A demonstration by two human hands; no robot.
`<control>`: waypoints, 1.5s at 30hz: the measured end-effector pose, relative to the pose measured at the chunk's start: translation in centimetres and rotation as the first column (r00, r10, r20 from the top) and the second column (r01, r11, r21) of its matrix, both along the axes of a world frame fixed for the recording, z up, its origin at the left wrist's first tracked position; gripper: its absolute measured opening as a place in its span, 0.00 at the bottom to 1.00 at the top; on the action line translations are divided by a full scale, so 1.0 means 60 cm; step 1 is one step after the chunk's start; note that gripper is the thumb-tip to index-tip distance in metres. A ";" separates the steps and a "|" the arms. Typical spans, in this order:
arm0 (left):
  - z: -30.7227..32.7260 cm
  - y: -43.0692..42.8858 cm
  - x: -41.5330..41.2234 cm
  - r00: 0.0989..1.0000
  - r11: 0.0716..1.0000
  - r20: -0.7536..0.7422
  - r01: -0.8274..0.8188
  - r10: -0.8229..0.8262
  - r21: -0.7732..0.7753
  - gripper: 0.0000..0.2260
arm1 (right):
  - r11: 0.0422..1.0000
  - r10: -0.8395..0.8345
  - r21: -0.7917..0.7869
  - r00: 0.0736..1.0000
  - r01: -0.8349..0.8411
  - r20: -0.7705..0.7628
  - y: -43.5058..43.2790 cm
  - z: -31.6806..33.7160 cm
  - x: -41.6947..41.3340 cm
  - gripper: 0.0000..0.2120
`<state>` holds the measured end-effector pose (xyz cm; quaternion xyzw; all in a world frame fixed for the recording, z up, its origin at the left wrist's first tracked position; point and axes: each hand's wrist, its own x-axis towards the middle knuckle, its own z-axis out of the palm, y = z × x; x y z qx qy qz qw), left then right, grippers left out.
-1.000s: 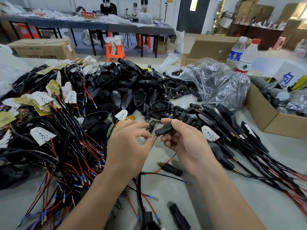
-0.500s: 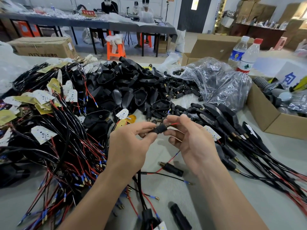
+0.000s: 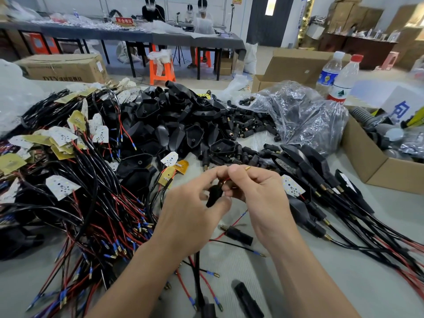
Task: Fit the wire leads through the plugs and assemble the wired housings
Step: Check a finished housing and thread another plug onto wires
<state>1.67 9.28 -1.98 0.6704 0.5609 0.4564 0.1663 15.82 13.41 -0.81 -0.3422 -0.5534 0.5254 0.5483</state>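
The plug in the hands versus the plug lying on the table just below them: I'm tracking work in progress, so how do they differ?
The held plug is gripped by the left hand and stands tilted; the lying plug rests flat on the table, untouched. The right hand pinches a red lead above the held plug, whose ends are hidden; the lying plug shows a brass tip. Both are black.

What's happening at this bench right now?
A person is fitting a wire through a plug by hand. The left hand grips a small black plug, and the right hand pinches a red lead coming out of its top, brass tip past the fingers. Behind them loose housings are piled; wired housings lie to the right.
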 end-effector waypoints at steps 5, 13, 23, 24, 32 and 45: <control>-0.002 0.009 -0.001 0.955 0.994 0.291 0.078 -0.052 -0.079 0.16 | 0.996 -0.036 0.084 0.993 0.026 0.117 0.005 -0.010 0.002 0.06; -0.002 0.017 -0.011 0.959 0.983 0.281 0.020 0.033 -0.183 0.06 | 0.997 -0.063 0.061 0.991 0.056 0.122 0.001 -0.014 -0.008 0.06; 0.003 0.026 -0.030 0.801 0.939 0.562 -0.001 0.207 -0.343 0.09 | 0.963 -0.259 -0.034 0.950 0.269 0.176 0.001 -0.005 0.004 0.15; 0.005 0.028 -0.034 0.731 0.937 0.634 -0.020 0.252 -0.349 0.10 | 0.934 -0.329 -0.047 0.906 0.353 0.266 0.005 -0.008 0.011 0.17; 0.012 0.029 -0.044 0.550 0.945 0.796 0.034 0.253 -0.324 0.10 | 0.970 -0.123 -0.157 0.935 0.184 0.333 -0.001 -0.017 -0.026 0.12; 0.011 0.034 -0.040 0.425 0.939 0.840 -0.092 0.338 -0.331 0.08 | 0.971 0.120 -0.210 0.993 -0.116 0.007 -0.005 0.006 0.006 0.10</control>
